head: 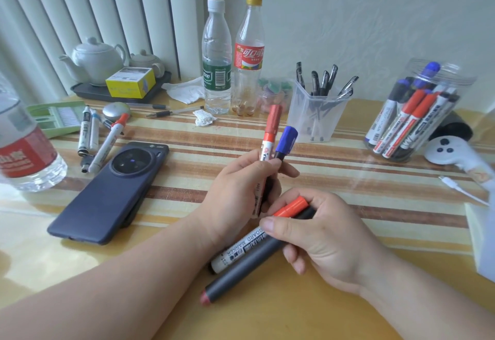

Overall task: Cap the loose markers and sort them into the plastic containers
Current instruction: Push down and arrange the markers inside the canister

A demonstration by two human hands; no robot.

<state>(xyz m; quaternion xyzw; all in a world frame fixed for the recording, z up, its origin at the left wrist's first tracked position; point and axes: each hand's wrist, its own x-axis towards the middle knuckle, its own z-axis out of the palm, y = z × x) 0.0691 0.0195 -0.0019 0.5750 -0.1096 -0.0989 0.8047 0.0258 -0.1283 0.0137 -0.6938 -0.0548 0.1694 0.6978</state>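
My left hand (238, 192) grips two capped markers upright over the striped table: one red-capped (272, 128), one blue-capped (286, 140). Just right of it, my right hand (324, 235) holds two more slanted low: a red-capped whiteboard marker (241, 248) and a dark grey pen with a reddish end (241, 272). Several loose markers (93, 138) lie at the left. A round clear jar (417, 114) at the far right holds several red, blue and black markers. A square clear cup (316, 117) behind holds black pens.
A dark phone (107, 192) lies left of my hands. Two bottles (230, 58) stand at the back, another (21, 146) at the left edge. A teapot tray (117, 90), green box (57, 118), white controller (450, 154) and cable (460, 189) sit around.
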